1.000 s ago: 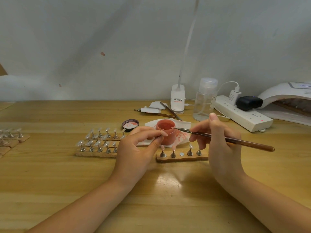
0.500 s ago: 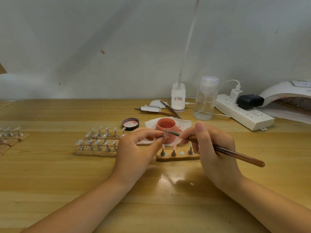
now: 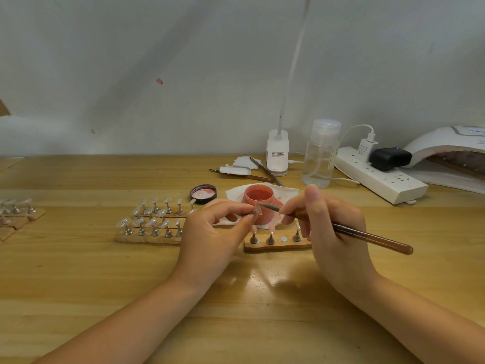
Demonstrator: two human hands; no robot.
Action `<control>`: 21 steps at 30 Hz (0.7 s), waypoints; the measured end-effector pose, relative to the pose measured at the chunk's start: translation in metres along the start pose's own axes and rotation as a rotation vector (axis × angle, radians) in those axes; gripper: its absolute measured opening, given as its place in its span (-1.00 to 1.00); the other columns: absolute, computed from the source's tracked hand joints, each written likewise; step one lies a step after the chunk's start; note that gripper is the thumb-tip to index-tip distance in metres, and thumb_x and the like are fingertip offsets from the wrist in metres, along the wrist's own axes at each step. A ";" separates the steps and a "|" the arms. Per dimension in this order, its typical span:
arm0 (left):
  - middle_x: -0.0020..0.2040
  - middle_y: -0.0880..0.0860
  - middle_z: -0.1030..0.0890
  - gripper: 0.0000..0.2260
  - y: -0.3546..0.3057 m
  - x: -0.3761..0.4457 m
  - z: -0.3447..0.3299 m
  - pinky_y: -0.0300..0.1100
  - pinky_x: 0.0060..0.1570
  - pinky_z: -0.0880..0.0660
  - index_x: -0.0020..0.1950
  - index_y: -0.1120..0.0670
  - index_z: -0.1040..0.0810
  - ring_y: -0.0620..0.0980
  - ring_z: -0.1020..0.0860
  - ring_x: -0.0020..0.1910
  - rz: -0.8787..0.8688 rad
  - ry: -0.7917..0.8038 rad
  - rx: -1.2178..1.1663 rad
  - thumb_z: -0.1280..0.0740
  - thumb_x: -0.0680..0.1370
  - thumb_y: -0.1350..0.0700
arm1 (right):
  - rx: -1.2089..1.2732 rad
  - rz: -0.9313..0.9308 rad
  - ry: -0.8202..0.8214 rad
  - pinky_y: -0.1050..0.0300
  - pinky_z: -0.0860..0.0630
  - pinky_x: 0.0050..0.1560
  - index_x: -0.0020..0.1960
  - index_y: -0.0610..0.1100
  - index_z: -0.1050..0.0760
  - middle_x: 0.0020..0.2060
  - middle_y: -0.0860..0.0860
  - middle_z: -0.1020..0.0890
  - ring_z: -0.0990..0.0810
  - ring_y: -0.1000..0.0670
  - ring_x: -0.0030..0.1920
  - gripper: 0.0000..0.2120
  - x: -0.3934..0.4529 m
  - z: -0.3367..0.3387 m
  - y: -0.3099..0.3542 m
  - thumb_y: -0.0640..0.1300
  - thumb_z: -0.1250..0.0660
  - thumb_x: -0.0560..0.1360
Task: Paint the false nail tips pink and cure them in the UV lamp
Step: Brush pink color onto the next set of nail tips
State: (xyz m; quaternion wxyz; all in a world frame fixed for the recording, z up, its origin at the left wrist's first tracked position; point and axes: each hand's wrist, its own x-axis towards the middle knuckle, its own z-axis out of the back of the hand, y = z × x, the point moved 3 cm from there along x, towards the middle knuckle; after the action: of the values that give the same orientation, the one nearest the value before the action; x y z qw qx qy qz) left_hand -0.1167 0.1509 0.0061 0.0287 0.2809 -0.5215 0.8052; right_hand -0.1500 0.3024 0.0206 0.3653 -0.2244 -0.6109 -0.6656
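Wooden table (image 3: pixel 78 271) ran under a pale wall. Left hand (image 3: pixel 212 237) pinched a clear nail tip (image 3: pixel 258 209) between thumb and forefinger, above the near holder (image 3: pixel 277 244). Right hand (image 3: pixel 333 232) gripped a brush (image 3: pixel 349 231), its bristles touching the tip. Behind them stood an open pink pot (image 3: pixel 259 199) on a tissue (image 3: pixel 288 193), its lid (image 3: pixel 203 193) to the left. Unpainted tips (image 3: pixel 154 219) waited on stands at left; the lamp (image 3: pixel 451 156) sat far right.

Your glossy varnished wooden tabletop (image 3: pixel 78 271) carries metal nail stands (image 3: pixel 254 239) on rough cork strips (image 3: pixel 278 247), a clear plastic bottle (image 3: pixel 319 158) and a smooth white plastic UV lamp (image 3: pixel 441 143).
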 end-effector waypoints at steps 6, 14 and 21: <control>-0.19 -0.11 -0.65 -0.81 0.000 0.000 0.000 -0.46 -0.15 -0.38 -0.17 -0.12 -0.62 -0.23 -0.54 -0.15 0.007 0.001 -0.001 -0.42 0.40 0.20 | 0.105 -0.087 -0.050 0.43 -0.35 -0.40 -0.38 -0.08 -0.54 -0.52 0.10 -0.55 -0.51 0.17 -0.48 -0.58 -0.002 0.003 -0.002 0.02 -0.06 0.51; -0.19 -0.11 -0.65 -0.83 0.000 0.000 0.000 -0.43 -0.14 -0.39 -0.16 -0.10 -0.62 -0.23 -0.54 -0.16 0.017 0.008 -0.006 -0.42 0.41 0.18 | 0.083 -0.072 -0.050 0.51 -0.35 -0.36 -0.28 -0.06 -0.55 -0.45 0.12 -0.58 -0.52 0.25 -0.44 -0.64 0.001 0.000 0.001 -0.02 -0.06 0.53; -0.22 -0.17 -0.64 -0.80 0.000 0.000 0.000 -0.48 -0.15 -0.38 -0.19 -0.14 -0.60 -0.27 -0.54 -0.15 0.039 -0.007 -0.017 -0.42 0.41 0.19 | 0.136 -0.144 -0.099 0.43 -0.32 -0.46 -0.40 -0.17 -0.55 -0.53 0.06 -0.56 -0.48 0.15 -0.52 -0.54 -0.002 0.005 -0.003 -0.04 -0.10 0.57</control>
State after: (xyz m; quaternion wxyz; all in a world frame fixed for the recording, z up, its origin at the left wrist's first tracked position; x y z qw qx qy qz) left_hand -0.1167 0.1511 0.0057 0.0135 0.2733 -0.5336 0.8003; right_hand -0.1515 0.3076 0.0178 0.3002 -0.1869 -0.6865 -0.6353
